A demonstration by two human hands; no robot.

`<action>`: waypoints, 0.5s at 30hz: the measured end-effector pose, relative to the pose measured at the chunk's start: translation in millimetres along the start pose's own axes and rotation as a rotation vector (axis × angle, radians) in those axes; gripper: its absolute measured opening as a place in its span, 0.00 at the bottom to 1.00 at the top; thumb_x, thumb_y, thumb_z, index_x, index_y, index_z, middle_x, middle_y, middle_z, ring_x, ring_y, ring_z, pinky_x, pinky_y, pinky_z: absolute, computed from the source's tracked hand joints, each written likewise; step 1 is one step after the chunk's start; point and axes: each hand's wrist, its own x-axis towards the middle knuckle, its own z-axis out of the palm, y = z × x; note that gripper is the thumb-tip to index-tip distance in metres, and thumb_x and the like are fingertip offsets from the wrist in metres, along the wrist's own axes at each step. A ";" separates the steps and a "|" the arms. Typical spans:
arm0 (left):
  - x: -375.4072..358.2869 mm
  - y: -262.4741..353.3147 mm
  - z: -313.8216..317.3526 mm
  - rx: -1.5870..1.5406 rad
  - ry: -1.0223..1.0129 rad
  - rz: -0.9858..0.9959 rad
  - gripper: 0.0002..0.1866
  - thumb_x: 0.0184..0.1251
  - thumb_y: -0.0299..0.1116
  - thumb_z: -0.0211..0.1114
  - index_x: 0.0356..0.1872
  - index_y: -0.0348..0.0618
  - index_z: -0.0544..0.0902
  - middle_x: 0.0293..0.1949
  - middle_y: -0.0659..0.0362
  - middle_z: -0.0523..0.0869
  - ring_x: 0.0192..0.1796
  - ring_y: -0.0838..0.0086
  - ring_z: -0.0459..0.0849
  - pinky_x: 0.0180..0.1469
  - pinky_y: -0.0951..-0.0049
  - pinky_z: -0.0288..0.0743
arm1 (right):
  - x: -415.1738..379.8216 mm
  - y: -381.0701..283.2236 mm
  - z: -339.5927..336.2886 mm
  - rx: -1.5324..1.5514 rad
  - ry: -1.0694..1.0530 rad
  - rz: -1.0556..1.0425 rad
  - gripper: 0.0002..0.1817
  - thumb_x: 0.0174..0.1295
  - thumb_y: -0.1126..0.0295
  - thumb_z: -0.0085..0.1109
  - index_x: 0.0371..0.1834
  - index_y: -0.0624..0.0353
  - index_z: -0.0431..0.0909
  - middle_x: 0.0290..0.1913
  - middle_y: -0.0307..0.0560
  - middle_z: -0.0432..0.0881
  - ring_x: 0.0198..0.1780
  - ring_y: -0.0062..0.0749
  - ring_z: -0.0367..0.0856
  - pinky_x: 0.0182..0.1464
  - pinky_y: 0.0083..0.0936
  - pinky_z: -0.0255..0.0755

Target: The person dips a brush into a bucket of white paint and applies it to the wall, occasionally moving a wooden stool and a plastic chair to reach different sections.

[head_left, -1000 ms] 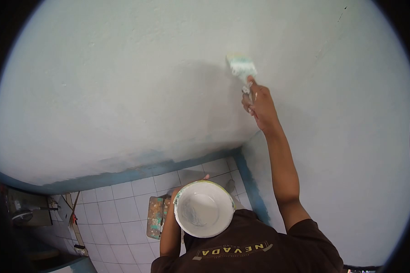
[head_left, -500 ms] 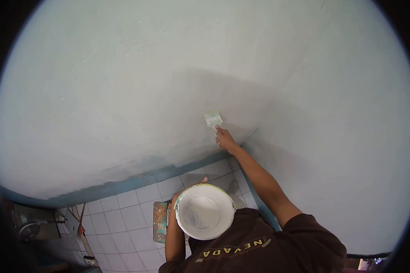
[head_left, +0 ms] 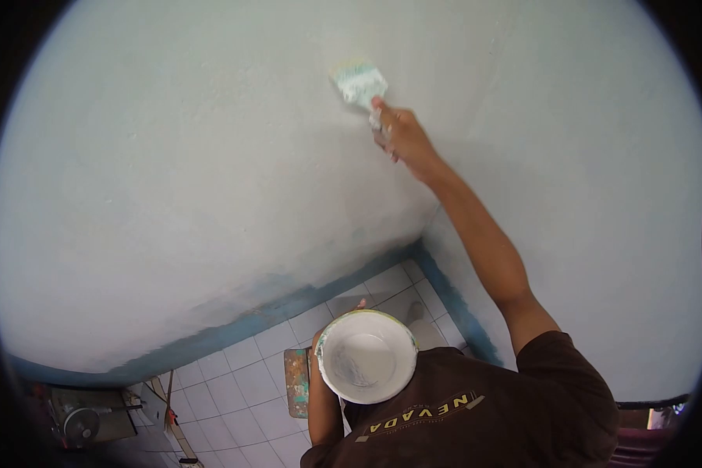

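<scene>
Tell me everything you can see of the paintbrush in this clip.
The paintbrush is broad and flat, smeared with white and pale green, its far edge yellowish. The right hand grips its whitish handle, partly hiding it. It is angled up and to the left in the view, in front of the pale wall; slight blur leaves actual contact uncertain.

Right hand curled, arm outstretched

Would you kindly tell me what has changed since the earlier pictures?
The right hand carried the brush down and left at the wall, then back up, ending further left than it began. Nothing was grasped or released. The brush stays in that hand; the bowl stays above the mostly hidden left hand.
</scene>
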 end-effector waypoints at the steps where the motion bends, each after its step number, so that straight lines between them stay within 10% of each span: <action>1: -2.3 0.7 1.8 0.014 0.016 -0.031 0.32 0.61 0.68 0.69 0.33 0.42 0.89 0.32 0.51 0.90 0.29 0.60 0.88 0.36 0.55 0.84 | -0.3 18.0 12.8 -0.090 0.120 0.008 0.29 0.79 0.44 0.44 0.27 0.56 0.75 0.17 0.34 0.68 0.22 0.18 0.68 0.21 0.22 0.64; 6: -27.8 11.8 21.5 0.081 0.133 -0.110 0.32 0.61 0.68 0.68 0.34 0.44 0.89 0.32 0.52 0.90 0.29 0.60 0.88 0.37 0.55 0.84 | -12.9 214.9 46.6 -0.367 0.274 -0.053 0.33 0.80 0.46 0.37 0.32 0.68 0.74 0.29 0.63 0.81 0.33 0.67 0.79 0.41 0.51 0.71; 10: -21.7 5.3 17.1 0.046 0.085 -0.034 0.31 0.63 0.68 0.67 0.33 0.44 0.89 0.31 0.53 0.90 0.29 0.62 0.88 0.36 0.55 0.84 | -46.7 315.8 42.1 -0.110 0.033 0.584 0.29 0.79 0.47 0.41 0.33 0.64 0.77 0.24 0.50 0.79 0.21 0.38 0.74 0.26 0.38 0.68; 15: 7.6 -5.3 -3.7 -0.091 0.041 0.073 0.29 0.66 0.65 0.67 0.31 0.45 0.89 0.29 0.54 0.90 0.26 0.64 0.87 0.31 0.58 0.84 | -18.1 288.7 22.2 0.085 0.013 0.571 0.21 0.78 0.54 0.48 0.32 0.60 0.74 0.21 0.37 0.71 0.18 0.22 0.67 0.17 0.24 0.57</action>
